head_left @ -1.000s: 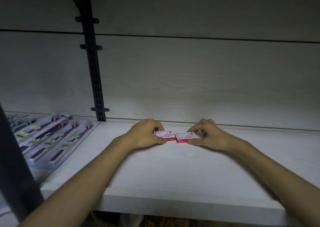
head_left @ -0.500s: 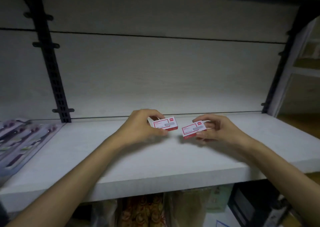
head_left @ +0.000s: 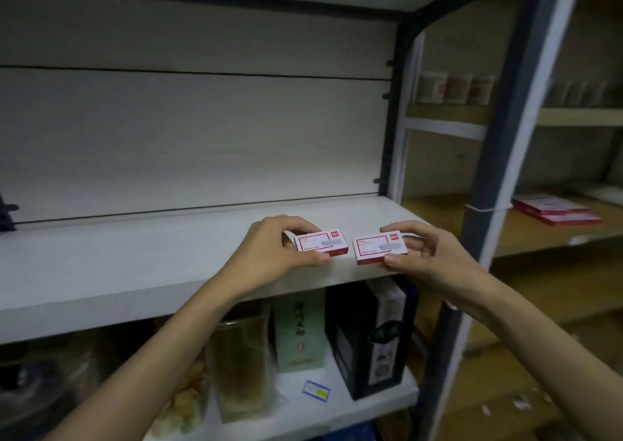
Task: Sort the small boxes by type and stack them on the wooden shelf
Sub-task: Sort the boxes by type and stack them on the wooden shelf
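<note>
My left hand [head_left: 269, 251] pinches a small red-and-white box [head_left: 322, 242] between thumb and fingers, held just above the front right part of the white shelf [head_left: 135, 265]. My right hand [head_left: 424, 255] pinches a second, matching red-and-white box [head_left: 379, 246] beside it, a small gap apart, near the shelf's right end. Both boxes face me with their labels up. A wooden shelf [head_left: 539, 235] lies further right, with a low stack of red-and-white packs [head_left: 553, 208] on it.
A dark grey upright post [head_left: 495, 184] separates the white shelf from the wooden one. Below the white shelf stand a green carton [head_left: 300, 329], a black box [head_left: 371, 339] and plastic bags. Small boxes [head_left: 455, 88] line a higher wooden shelf.
Both hands have lifted their boxes off the white shelf and carried them right, towards the shelf's right end. The view has swung right, revealing the wooden shelves.
</note>
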The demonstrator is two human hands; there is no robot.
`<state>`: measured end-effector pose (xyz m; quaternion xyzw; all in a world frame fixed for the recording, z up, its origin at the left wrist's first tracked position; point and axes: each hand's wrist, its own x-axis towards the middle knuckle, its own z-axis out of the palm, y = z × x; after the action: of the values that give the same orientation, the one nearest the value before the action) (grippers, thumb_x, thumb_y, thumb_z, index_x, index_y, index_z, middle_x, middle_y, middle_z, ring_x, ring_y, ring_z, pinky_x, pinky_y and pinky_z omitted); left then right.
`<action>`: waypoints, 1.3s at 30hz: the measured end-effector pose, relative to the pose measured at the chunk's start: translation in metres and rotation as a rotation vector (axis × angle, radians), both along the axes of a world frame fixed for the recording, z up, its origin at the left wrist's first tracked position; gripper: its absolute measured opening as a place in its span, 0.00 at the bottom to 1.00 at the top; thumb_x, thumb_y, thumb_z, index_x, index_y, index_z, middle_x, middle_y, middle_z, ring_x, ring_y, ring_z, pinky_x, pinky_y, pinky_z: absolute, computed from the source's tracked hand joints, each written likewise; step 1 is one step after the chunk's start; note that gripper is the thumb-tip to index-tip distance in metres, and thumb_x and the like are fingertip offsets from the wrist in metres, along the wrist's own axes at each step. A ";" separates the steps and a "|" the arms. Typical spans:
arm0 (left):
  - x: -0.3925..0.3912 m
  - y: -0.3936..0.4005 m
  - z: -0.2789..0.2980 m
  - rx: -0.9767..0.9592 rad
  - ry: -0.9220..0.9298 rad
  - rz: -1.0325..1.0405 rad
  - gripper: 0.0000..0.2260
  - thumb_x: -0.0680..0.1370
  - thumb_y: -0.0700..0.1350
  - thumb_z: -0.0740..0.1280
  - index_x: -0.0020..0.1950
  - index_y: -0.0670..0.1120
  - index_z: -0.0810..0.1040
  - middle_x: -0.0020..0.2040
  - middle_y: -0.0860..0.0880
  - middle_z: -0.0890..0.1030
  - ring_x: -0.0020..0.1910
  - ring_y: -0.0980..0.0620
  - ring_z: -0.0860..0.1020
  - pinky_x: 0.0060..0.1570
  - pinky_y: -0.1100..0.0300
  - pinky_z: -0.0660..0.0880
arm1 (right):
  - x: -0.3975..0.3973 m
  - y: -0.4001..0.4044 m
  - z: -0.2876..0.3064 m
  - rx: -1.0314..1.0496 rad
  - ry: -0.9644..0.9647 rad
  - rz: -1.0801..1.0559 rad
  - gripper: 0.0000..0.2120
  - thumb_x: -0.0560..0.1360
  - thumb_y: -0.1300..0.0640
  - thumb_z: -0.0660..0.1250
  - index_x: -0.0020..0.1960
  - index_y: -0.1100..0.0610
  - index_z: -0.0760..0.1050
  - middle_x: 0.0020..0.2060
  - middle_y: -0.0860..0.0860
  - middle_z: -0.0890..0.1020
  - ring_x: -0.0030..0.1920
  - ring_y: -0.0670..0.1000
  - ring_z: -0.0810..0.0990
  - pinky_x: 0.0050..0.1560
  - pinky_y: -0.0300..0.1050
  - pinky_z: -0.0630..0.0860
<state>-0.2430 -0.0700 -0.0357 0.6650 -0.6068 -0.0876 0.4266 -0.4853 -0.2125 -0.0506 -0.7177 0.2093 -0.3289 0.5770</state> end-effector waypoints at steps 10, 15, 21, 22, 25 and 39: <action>-0.182 -0.069 -0.020 -0.013 0.002 -0.073 0.16 0.72 0.50 0.77 0.59 0.53 0.82 0.50 0.58 0.80 0.44 0.68 0.76 0.41 0.75 0.70 | -0.169 -0.053 -0.012 -0.019 0.031 -0.097 0.22 0.71 0.68 0.74 0.63 0.58 0.77 0.52 0.57 0.86 0.55 0.55 0.86 0.53 0.44 0.83; -0.243 -0.121 -0.029 0.003 -0.016 -0.105 0.17 0.74 0.52 0.75 0.62 0.55 0.80 0.54 0.59 0.79 0.51 0.62 0.76 0.44 0.74 0.73 | -0.229 -0.091 -0.016 0.023 0.051 -0.166 0.23 0.72 0.66 0.74 0.65 0.56 0.75 0.52 0.55 0.87 0.54 0.55 0.86 0.58 0.48 0.82; -0.294 -0.196 -0.042 -0.002 -0.098 -0.129 0.18 0.78 0.54 0.70 0.67 0.56 0.75 0.57 0.57 0.73 0.56 0.60 0.73 0.57 0.62 0.74 | -0.277 -0.159 -0.023 0.045 0.067 -0.228 0.24 0.72 0.65 0.74 0.66 0.55 0.75 0.52 0.56 0.87 0.54 0.55 0.86 0.60 0.53 0.80; -0.302 -0.210 -0.043 -0.004 -0.094 -0.128 0.18 0.78 0.54 0.69 0.68 0.56 0.74 0.57 0.57 0.73 0.56 0.61 0.73 0.57 0.64 0.73 | -0.284 -0.173 -0.024 0.050 0.068 -0.238 0.23 0.72 0.65 0.74 0.65 0.55 0.75 0.52 0.56 0.87 0.53 0.55 0.86 0.59 0.52 0.80; -0.326 -0.255 -0.046 0.022 -0.069 -0.109 0.18 0.79 0.54 0.69 0.67 0.59 0.72 0.59 0.56 0.70 0.55 0.61 0.71 0.55 0.68 0.70 | -0.306 -0.216 -0.024 0.046 0.105 -0.250 0.21 0.73 0.65 0.74 0.64 0.56 0.76 0.51 0.55 0.87 0.53 0.54 0.87 0.55 0.47 0.82; -0.387 -0.419 -0.053 0.131 -0.038 0.087 0.17 0.79 0.58 0.67 0.67 0.62 0.71 0.57 0.53 0.65 0.59 0.54 0.68 0.61 0.57 0.72 | -0.366 -0.408 -0.029 -0.163 0.202 -0.389 0.21 0.71 0.55 0.77 0.63 0.51 0.79 0.57 0.49 0.81 0.55 0.48 0.82 0.46 0.38 0.79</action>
<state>-0.6301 -0.4891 -0.0892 0.7188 -0.5782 -0.0959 0.3738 -0.8516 -0.6206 -0.0793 -0.7372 0.3731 -0.3764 0.4191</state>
